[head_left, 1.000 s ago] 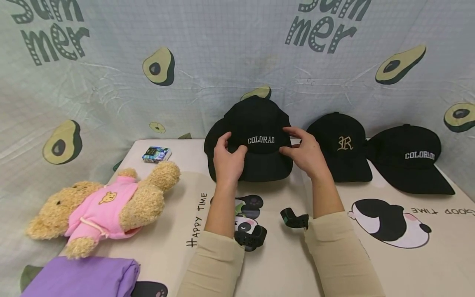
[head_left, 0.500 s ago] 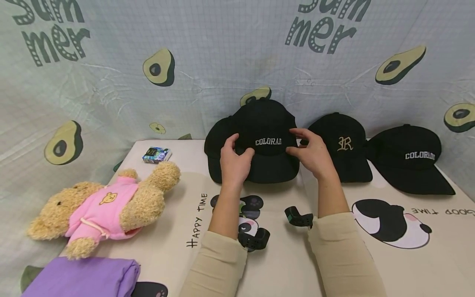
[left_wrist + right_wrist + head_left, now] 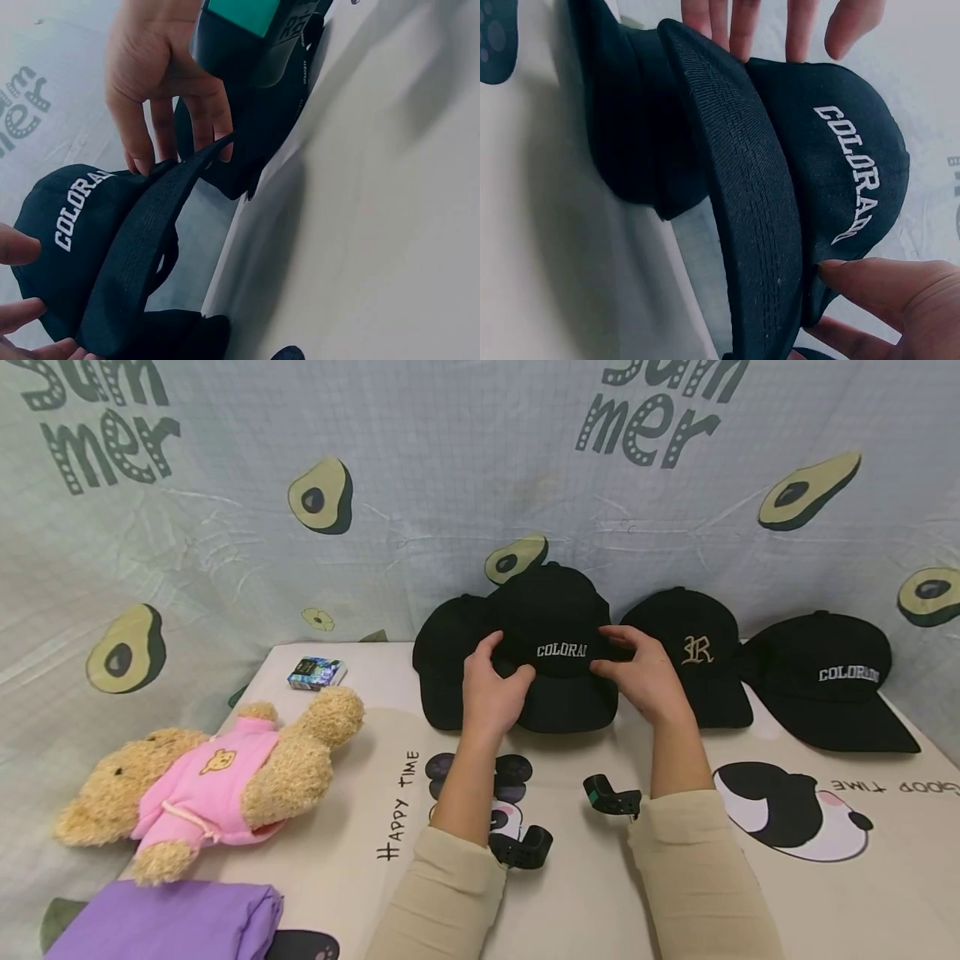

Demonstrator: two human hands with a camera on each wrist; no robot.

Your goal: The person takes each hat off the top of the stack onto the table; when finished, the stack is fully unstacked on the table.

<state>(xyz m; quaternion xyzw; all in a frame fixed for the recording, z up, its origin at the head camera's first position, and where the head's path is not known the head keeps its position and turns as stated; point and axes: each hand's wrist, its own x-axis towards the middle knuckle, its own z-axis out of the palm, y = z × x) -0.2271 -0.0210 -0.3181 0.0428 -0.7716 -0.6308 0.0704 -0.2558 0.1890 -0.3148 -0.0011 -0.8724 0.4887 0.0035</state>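
Note:
Both hands hold a black baseball cap [image 3: 555, 602] with white COLORADO lettering, its last letters hidden by the right fingers. My left hand [image 3: 495, 693] grips the cap's left side with thumb and fingers, and my right hand [image 3: 645, 677] grips the other side near the brim. In the left wrist view the brim [image 3: 135, 262] stands above the tabletop. The right wrist view shows the lettered front [image 3: 847, 157] between the two hands. Another black cap [image 3: 438, 660] sits behind at left, partly covered. To the right is a black cap with a gold R [image 3: 693, 681].
A second COLORADO cap [image 3: 825, 693] sits at far right. On the left lie a teddy bear [image 3: 225, 777] in a pink top, a small blue box [image 3: 317, 672] and folded purple cloth [image 3: 172, 918]. A printed cloth backdrop [image 3: 420, 468] hangs behind the table [image 3: 570, 893].
Both hands have moved right and slightly down with the held cap. More of the cap behind at left now shows, and the held cap is closer to the R cap.

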